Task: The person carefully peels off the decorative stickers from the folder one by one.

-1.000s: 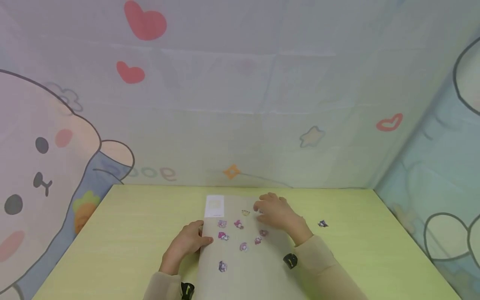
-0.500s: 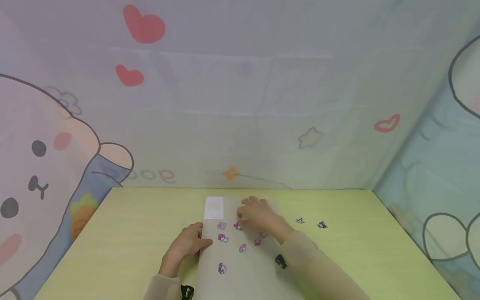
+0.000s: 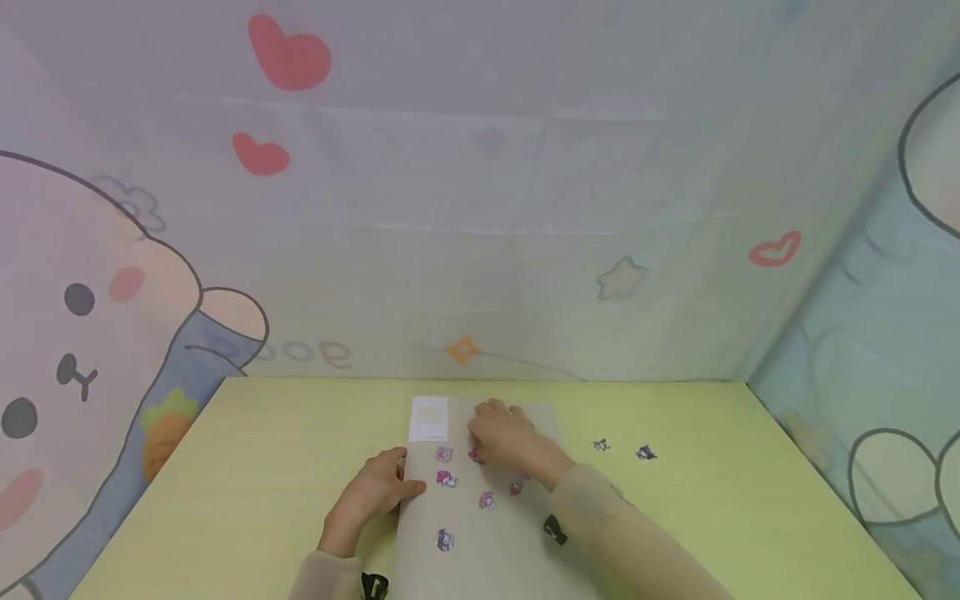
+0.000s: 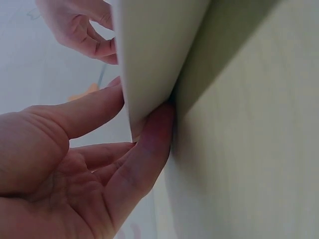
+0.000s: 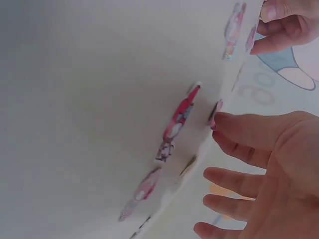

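Head view: left hand [image 3: 378,483] had the cream sheet [image 3: 487,546] by its left edge. Right hand [image 3: 504,435] was on the far part, fingers bent down; grip hidden from there. Character stickers [image 3: 445,540] dotted the sheet, white card [image 3: 429,418] at its far left corner. A dark sticker [image 3: 601,445] and a second dark sticker [image 3: 646,452] lay on the tabletop [image 3: 285,475], right of the sheet. Risk: right sleeve [image 3: 600,504] riding low could have dragged stickers. No tray or box in view; couldn't tell if the sheet fronted a folder or bag, so no contents to report.

Left wrist: firm-looking pinch, thumb on the upper face, forefinger under the edge. Shadowed gap beneath. Risk: lifting too far would have bowed the sheet; holding too loosely, any tug could have slid it.

Right wrist: thumb tip touched a pink sticker [image 5: 215,114], forefinger tip tucked just below, other three fingers loosely spread. Couldn't tell gripped from merely pressed. Beige sticker [image 5: 187,166] and red sticker [image 5: 175,124] sat near. Risk: picking at an edge could have creased it, or fingertips caught a neighbour.
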